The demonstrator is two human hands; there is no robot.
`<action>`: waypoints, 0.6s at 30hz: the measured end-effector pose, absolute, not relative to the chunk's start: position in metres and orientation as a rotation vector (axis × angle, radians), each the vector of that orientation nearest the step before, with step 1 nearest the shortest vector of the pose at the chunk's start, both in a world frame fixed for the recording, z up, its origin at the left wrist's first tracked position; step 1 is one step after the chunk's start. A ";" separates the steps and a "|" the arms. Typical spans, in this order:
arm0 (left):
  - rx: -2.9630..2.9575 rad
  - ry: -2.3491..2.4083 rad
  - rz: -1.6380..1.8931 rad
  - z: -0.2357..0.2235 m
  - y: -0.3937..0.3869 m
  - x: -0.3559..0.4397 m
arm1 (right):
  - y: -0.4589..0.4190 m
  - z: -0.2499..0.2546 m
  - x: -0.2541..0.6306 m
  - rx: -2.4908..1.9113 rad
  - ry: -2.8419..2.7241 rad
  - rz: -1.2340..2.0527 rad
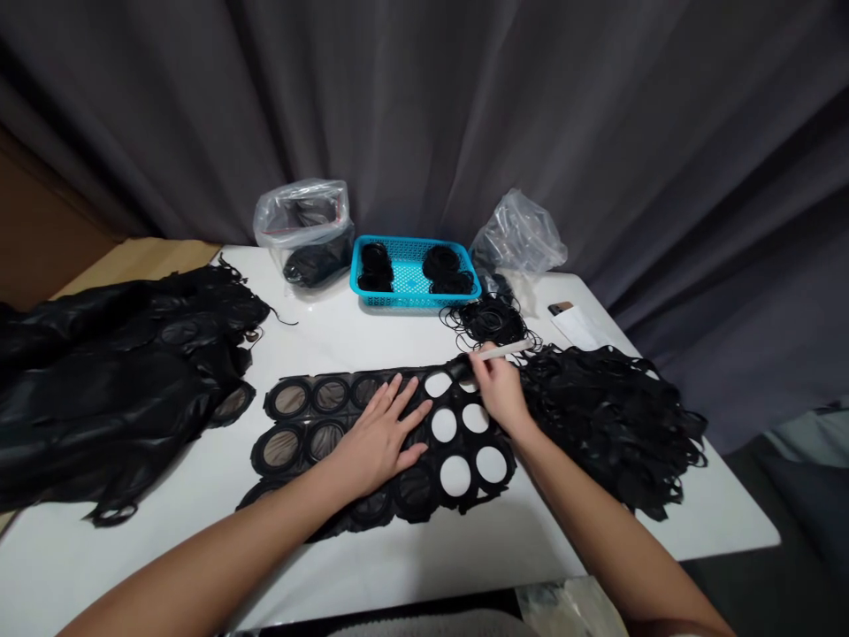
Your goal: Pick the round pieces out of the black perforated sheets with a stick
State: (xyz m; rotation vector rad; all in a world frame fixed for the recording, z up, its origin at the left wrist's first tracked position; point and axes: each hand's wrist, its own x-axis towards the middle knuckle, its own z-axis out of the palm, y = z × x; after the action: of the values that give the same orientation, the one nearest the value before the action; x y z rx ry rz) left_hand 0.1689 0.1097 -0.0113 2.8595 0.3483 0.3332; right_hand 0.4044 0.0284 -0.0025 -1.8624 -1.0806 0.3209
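Note:
A black rubber sheet (415,488) of moulded rings lies flat across the table in front of me. Dark film fills the circles on its left, while the two columns at its right end are open holes with white table showing through. My left hand (377,440) rests on the sheet's middle, palm down with fingers spread. At the far right corner my right hand (499,387) is closed around a thin whitish stick (505,350), whose kind I cannot make out. Its fingers also touch the sheet's edge, which looks lifted there; the fingertips are partly hidden.
A heap of black sheets (119,380) covers the left side. Ragged black sheets with holes (610,416) are piled at right. Behind are loose thin black rings (492,318), a blue basket (411,301) holding ring bundles, two clear bags (305,212), a phone (561,308) and white paper (584,327).

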 end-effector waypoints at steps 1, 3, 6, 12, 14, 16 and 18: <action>2.860 0.345 0.339 -0.012 0.110 0.169 | 0.026 0.000 0.416 -1.806 -0.926 0.383; 2.859 0.334 0.360 -0.013 0.111 0.168 | 0.018 0.006 0.439 -1.628 -0.673 0.489; 2.873 0.326 0.398 -0.015 0.113 0.168 | 0.010 0.015 0.466 -1.408 -0.492 0.547; 2.896 0.323 0.429 -0.017 0.114 0.169 | 0.032 0.041 0.485 -1.339 -0.447 0.533; 2.897 0.327 0.424 -0.017 0.113 0.168 | 0.037 0.054 0.486 -1.334 -0.443 0.530; 2.905 0.331 0.412 -0.017 0.113 0.168 | 0.027 0.067 0.488 -1.333 -0.460 0.513; 2.918 0.336 0.393 -0.017 0.113 0.167 | 0.000 0.075 0.494 -1.375 -0.493 0.437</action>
State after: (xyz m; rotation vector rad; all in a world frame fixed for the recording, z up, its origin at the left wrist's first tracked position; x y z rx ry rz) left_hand 0.1674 0.1133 -0.0168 2.9182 0.3355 0.3928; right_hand 0.4940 -0.0001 0.0749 -1.3751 -0.4932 0.4374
